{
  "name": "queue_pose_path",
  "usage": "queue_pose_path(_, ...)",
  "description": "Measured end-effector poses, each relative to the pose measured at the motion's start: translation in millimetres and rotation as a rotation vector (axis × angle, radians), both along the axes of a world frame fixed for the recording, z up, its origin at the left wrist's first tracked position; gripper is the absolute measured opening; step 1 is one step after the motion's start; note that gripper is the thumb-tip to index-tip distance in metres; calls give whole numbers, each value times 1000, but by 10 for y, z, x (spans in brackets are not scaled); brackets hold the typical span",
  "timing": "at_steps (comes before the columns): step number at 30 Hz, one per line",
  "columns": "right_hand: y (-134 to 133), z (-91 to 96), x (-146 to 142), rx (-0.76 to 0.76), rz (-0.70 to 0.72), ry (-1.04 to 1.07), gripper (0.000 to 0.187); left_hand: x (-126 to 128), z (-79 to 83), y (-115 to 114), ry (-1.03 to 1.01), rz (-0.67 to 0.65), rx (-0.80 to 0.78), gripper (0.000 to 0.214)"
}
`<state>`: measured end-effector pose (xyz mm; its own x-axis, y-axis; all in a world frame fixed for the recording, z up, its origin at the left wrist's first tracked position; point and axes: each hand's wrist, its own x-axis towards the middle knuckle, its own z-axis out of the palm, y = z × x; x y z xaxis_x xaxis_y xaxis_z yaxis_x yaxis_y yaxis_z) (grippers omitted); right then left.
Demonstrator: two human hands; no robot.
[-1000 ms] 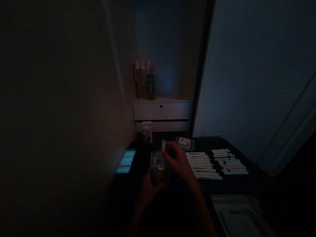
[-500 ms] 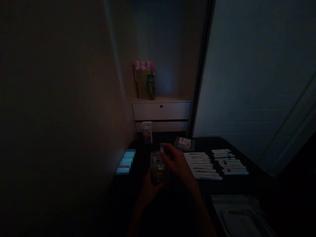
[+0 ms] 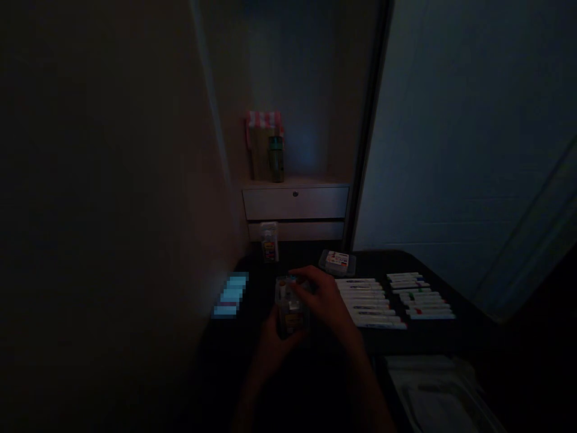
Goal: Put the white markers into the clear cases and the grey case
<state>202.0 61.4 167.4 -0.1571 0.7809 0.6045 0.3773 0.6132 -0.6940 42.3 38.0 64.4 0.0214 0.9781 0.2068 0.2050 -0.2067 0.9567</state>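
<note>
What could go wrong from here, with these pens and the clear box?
The left hand holds the clear box; a looser grip might let it tip. The right hand partly hides the blue-ended pen, which may catch on the box. That hand could also brush the row of white pens close by.

2 upr. ctnrs, 2 hands, 1 btl
</note>
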Motion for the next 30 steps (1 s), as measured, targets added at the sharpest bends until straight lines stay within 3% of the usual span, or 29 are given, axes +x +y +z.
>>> queue_pose_path(14, -11, 11, -35, 5, -93, -114, 20, -5, -27, 10, 6, 15, -10, 70)
queue_pose_path(30, -102, 133, -72, -125, -155, -332, 24, -6, -60, 43, -10, -2, 20, 66)
